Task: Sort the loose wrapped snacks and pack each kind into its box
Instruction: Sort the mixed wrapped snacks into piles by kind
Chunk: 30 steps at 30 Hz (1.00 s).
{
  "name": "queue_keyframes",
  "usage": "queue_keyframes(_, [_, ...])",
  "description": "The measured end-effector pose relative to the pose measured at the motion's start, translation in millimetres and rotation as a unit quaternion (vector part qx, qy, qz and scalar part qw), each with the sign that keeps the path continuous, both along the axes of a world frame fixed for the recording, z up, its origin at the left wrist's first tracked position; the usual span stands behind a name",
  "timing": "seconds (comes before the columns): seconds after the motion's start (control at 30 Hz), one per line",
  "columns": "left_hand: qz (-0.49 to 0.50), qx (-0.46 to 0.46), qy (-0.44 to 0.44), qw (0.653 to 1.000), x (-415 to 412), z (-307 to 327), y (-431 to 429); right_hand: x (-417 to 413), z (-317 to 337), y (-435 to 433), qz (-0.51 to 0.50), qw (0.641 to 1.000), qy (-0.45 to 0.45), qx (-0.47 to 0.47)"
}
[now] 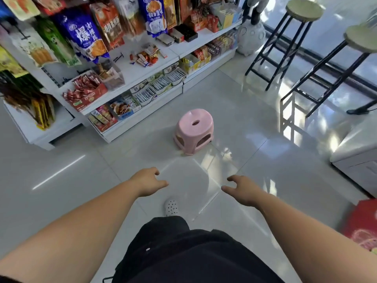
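Note:
A heap of loose wrapped snacks [147, 56], red and white, lies on the white middle shelf [132, 72] at the upper centre. To its left on the same shelf stand a red box of red sachets [86, 94] and a clear container [111, 75]. My left hand [148, 181] and my right hand [242, 190] hang out in front of me over the floor, far from the shelf. Both hold nothing, with fingers loosely spread.
A pink plastic stool [193, 130] stands on the tiled floor between me and the shelf. Two tall black bar stools [285, 43] stand at the right. Big snack bags [81, 35] hang above the shelf. A red package [363, 223] lies at the right edge.

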<state>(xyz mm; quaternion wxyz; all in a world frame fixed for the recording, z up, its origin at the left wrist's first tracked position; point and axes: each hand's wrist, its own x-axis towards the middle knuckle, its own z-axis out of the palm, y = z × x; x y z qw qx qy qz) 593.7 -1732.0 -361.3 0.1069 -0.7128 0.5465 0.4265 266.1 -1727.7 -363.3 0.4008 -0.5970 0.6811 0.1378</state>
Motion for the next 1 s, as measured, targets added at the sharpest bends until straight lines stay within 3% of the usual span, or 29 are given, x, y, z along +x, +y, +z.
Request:
queue_keyframes(0.23, [-0.009,0.001,0.001,1.0,7,15,-175,4,12,-153,-0.005,1.0,0.011,0.003])
queue_keyframes(0.47, [0.012,0.006,-0.015,1.0,-24,-1,-316,-23,-17,-328,0.024,1.0,0.004,0.007])
queue_keyframes(0.73, [0.117,-0.006,-0.024,0.993,-55,7,-445,-39,-15,-545,0.161,0.987,0.013,0.01])
queue_keyframes(1.0, [0.226,-0.012,0.006,0.974,-9,-1,-533,31,-7,-678,0.229,0.973,0.001,0.015])
